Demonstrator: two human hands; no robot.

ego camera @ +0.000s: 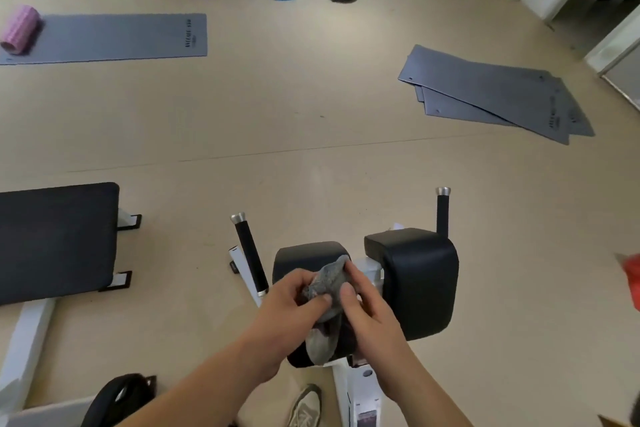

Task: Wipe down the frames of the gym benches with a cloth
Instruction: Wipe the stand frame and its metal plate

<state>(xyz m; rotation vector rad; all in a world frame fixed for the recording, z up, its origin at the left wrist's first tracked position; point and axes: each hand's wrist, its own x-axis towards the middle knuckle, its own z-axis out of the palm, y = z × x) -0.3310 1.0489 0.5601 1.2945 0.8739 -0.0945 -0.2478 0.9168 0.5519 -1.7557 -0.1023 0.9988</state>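
A crumpled grey cloth [327,282] is held between both hands, just above the bench in front of me. My left hand [289,312] grips it from the left with thumb and curled fingers. My right hand [367,305] pinches it from the right. Below them stands a gym bench with two black pads [419,274], a white frame [360,392] and two black upright handles [249,253]. A second bench with a flat black pad [55,239] and white frame [24,340] stands at the left.
Grey exercise mats lie on the beige floor at the far left [114,36] and right [495,94]. A pink foam roller [19,28] rests on the left mat. Bottles, balls and gear line the far wall. My shoe [306,406] is by the frame.
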